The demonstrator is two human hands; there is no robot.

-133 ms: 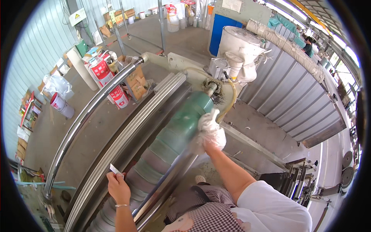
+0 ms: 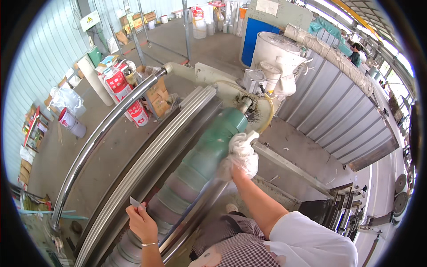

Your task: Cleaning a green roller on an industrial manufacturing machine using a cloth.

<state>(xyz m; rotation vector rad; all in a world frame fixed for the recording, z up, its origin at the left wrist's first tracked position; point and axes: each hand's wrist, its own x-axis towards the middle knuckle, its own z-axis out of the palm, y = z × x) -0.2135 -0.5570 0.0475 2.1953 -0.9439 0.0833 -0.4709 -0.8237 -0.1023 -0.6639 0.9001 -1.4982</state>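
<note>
A long ridged roller, green at its far end and greyish pink nearer me, lies across the machine in front of me. My right hand presses a bunched white cloth against the roller's right side near the far end. The cloth covers most of its fingers. On the near left, my left hand pinches a small flat pale piece, like a thin card or blade, just over the roller's left edge.
Ribbed metal bars and a curved chrome rail run along the roller's left. A yellowish hose loops by its far shaft. Right of it stands a corrugated metal panel. Cartons and buckets stand on the floor, and a person is far right.
My right hand and the cloth have slid slightly toward me along the roller. My left hand, still pinching the small flat piece, has shifted a little right and nearer.
</note>
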